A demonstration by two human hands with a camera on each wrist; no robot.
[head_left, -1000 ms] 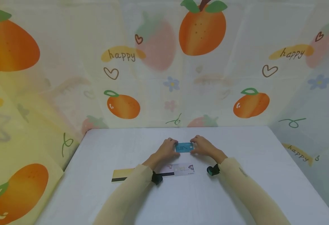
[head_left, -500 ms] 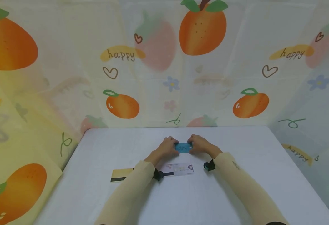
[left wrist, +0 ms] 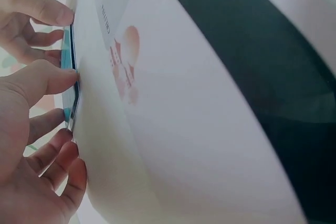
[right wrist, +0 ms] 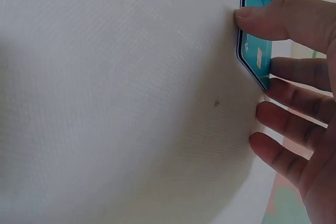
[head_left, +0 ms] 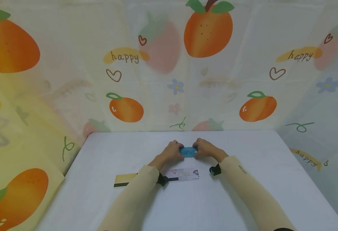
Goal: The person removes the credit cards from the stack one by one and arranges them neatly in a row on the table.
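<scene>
Blue card (head_left: 188, 152) sits between my two hands, toward the far side of the white table (head_left: 198, 205), the broadest thing before me. My cream sleeves (head_left: 134, 195) reach across it. Nearer me lies a row partly hidden behind my left forearm in the head view: a yellow card (head_left: 123, 177), then a pale striped card (head_left: 173, 173), then a greyer printed card (head_left: 190, 174) at the right end.

With my left hand (head_left: 170, 152) I pinch the blue card's left end, and with my right hand (head_left: 206, 149) its right end, each thumb on the near long edge and fingers along the far one. Both grips are narrow, and the middle of the face stays uncovered. Whether it touches the cloth I can't tell.

I judge it light and fairly stiff, probably plastic: hard to break, though squeezing the ends inward could bow it. The smooth face is likely slippery, so I trust the edges near the corners more than the flat. Dark and pale lines run along its rim in the right wrist view; I can't say if this is one card or several stacked. If stacked, the layers could slide, so even pressure suits it. Smallest is the chip-like patch (right wrist: 259, 56), best left untouched.
</scene>
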